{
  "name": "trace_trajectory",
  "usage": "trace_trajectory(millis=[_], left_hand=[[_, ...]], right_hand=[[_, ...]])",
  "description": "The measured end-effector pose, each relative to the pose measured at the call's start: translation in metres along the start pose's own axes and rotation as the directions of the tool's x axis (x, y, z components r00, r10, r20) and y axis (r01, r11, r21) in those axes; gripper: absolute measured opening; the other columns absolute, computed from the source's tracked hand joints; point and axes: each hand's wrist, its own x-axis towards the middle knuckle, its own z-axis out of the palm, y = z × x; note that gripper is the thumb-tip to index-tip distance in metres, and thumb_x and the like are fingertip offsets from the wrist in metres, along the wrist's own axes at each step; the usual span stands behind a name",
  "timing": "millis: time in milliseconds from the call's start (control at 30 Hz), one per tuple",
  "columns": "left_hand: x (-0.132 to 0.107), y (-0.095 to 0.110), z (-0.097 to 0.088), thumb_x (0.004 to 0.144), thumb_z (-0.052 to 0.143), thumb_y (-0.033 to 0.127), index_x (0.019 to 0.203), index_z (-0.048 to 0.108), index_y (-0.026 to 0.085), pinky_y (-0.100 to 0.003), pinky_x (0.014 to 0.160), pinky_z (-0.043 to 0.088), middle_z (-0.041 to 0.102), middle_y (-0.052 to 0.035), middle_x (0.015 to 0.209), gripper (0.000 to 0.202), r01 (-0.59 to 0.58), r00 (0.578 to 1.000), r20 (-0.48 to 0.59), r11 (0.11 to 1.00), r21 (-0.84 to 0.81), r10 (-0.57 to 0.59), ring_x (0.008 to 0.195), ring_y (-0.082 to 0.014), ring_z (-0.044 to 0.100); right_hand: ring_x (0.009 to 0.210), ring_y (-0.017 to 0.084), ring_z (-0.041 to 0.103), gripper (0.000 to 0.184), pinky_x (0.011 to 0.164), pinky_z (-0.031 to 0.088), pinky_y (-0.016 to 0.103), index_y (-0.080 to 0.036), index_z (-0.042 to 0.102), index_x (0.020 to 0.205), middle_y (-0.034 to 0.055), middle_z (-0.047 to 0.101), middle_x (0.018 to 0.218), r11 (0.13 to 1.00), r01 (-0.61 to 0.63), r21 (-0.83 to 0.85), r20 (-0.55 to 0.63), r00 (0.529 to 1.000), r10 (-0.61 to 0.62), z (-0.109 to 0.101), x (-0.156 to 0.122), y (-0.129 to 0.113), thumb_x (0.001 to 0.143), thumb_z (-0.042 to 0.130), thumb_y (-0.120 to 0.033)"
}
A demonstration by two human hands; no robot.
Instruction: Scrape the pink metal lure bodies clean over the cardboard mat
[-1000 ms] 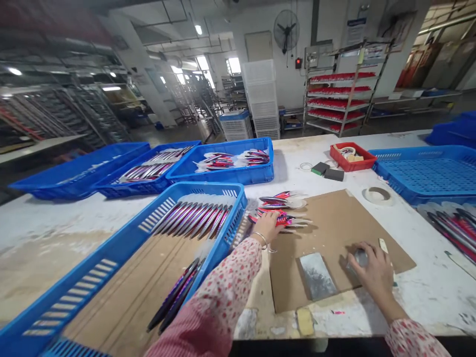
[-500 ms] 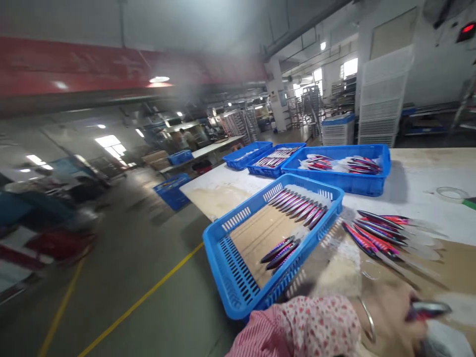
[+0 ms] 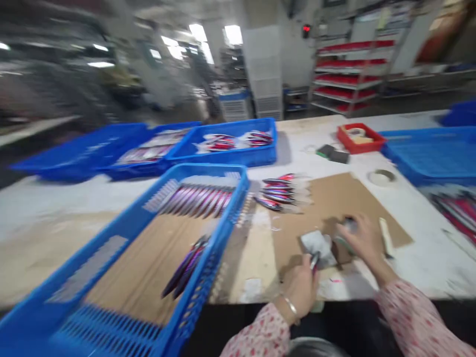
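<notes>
My left hand (image 3: pixel 299 285), a bracelet on its wrist, is closed around a fishing lure (image 3: pixel 315 261), whose dark, shiny end sticks out past the fingers. Just beyond it a whitish cloth or sheet (image 3: pixel 318 244) lies on a piece of brown cardboard (image 3: pixel 334 198). My right hand (image 3: pixel 362 235) curls its fingers about a small dark, roundish object (image 3: pixel 350 224), too blurred to name. Several red, blue and black lures (image 3: pixel 277 193) with clear film at one end lie farther back on the table. To the left, a blue basket (image 3: pixel 243 186) holds a row of lures (image 3: pixel 199 201) and a small group (image 3: pixel 186 265).
Behind stand blue trays (image 3: pixel 238 158) with bagged lures. A red box (image 3: pixel 362 144) with tape rolls, dark blocks (image 3: pixel 332 153) and a tape roll (image 3: pixel 382 177) sit at the back right. More lures (image 3: pixel 457 210) lie by a blue bin (image 3: pixel 439 153) on the right.
My view has swung to the right and down to the table. My right hand has come into view. My left hand keeps the lure and is now over the cardboard's near edge.
</notes>
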Motion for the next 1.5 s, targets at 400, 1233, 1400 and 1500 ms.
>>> trace_trajectory(millis=[400,1233,1400,1500], left_hand=[[-0.001,0.003,-0.008,0.099,0.029,0.029,0.135,0.037,0.012,-0.033,0.076,0.049,0.072,-0.0133,0.099,0.040,-0.066,0.995,0.080,0.996,0.065,0.061,0.093,-0.0264,0.070],[-0.003,0.009,-0.003,0.100,0.034,0.029,0.133,0.039,0.012,-0.031,0.065,0.048,0.073,-0.0122,0.096,0.038,-0.033,0.999,0.039,0.979,0.199,0.026,0.084,-0.0253,0.072],[-0.003,0.008,0.000,0.099,0.034,0.028,0.133,0.039,0.012,-0.031,0.066,0.048,0.073,-0.0117,0.094,0.038,-0.044,0.999,0.039,0.983,0.180,0.038,0.085,-0.0251,0.072],[-0.003,0.006,0.000,0.099,0.034,0.028,0.132,0.039,0.013,-0.030,0.065,0.048,0.073,-0.0113,0.093,0.037,-0.059,0.998,0.018,0.984,0.168,0.057,0.083,-0.0244,0.072]], right_hand=[[0.108,0.026,0.049,0.029,0.091,0.041,0.039,-0.024,0.060,0.111,0.0071,0.058,0.115,0.996,-0.092,0.018,0.319,0.944,0.082,-0.016,-0.036,-0.045,0.083,0.059,-0.034],[0.113,0.028,0.046,0.030,0.089,0.040,0.041,-0.025,0.060,0.112,0.0080,0.054,0.120,0.983,-0.154,-0.104,0.347,0.920,0.181,-0.021,-0.024,-0.046,0.083,0.057,-0.032],[0.110,0.027,0.047,0.031,0.089,0.041,0.039,-0.025,0.059,0.112,0.0080,0.054,0.120,0.995,-0.074,-0.069,0.392,0.915,0.095,-0.022,-0.029,-0.048,0.082,0.059,-0.032],[0.108,0.025,0.048,0.028,0.090,0.041,0.038,-0.025,0.060,0.110,0.0067,0.055,0.116,0.995,-0.089,-0.051,0.410,0.906,0.103,-0.023,-0.026,-0.047,0.083,0.059,-0.032]])
